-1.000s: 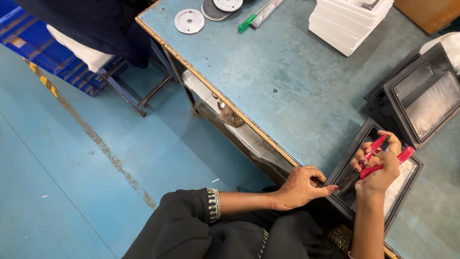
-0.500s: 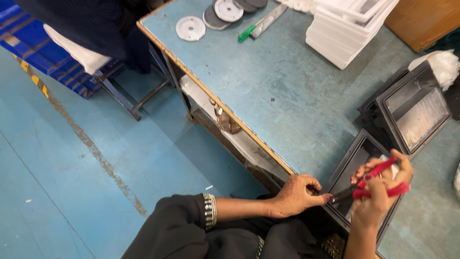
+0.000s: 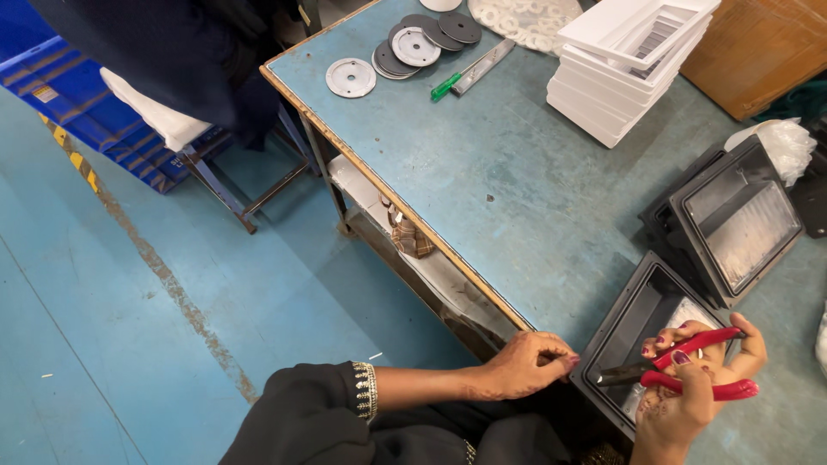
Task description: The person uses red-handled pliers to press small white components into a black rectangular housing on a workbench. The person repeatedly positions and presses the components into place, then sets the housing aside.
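Head view: right hand [image 3: 689, 392] grips red-handled pliers [image 3: 680, 366] over black rectangular housing [image 3: 622, 331].

Workshop: worn blue metal workbench [image 3: 517, 181], painted concrete floor [image 3: 129, 344], stacked white housings [image 3: 620, 65], metal discs [image 3: 413, 47], black enclosures [image 3: 736, 220].

Pliers [image 3: 680, 370] lie over the housing [image 3: 622, 331] on the table [image 3: 517, 172], discs [image 3: 413, 47] far behind.
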